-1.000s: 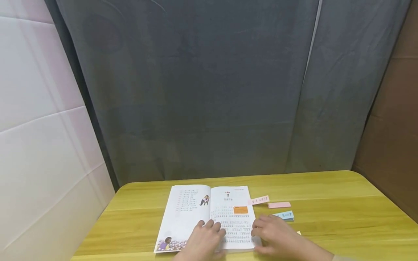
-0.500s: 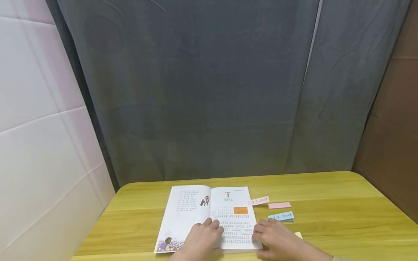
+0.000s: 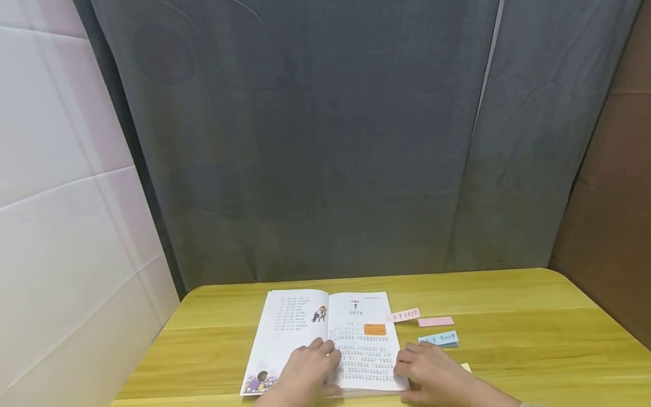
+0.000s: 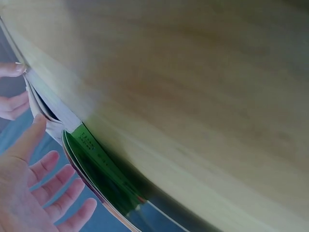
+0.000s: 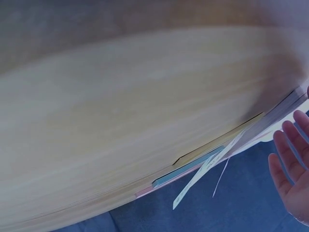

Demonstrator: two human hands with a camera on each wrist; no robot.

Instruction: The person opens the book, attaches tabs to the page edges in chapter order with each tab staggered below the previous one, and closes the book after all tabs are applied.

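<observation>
1. Two hands rest on an open book [image 3: 325, 339] lying at the near edge of a yellow wooden table [image 3: 534, 339], towards its left side.
2. Left hand [image 3: 305, 373]: its fingers lie straight and slightly spread, flat on the page near the book's centre fold, pinching nothing.
3. Right hand [image 3: 432, 373]: its fingers are relaxed at the right page's outer edge; whether they pinch the page cannot be told from the head view.
4. A pink labelled strip [image 3: 405, 315] sticks out from the book's right edge.
5. Just beside it on the table lie a pink note pad [image 3: 435, 321], a blue note pad [image 3: 439, 338] and, nearer the right hand, a yellow note [image 3: 466, 367].
6. Grey curtain [image 3: 315, 141] hangs behind the table's far edge.
</observation>
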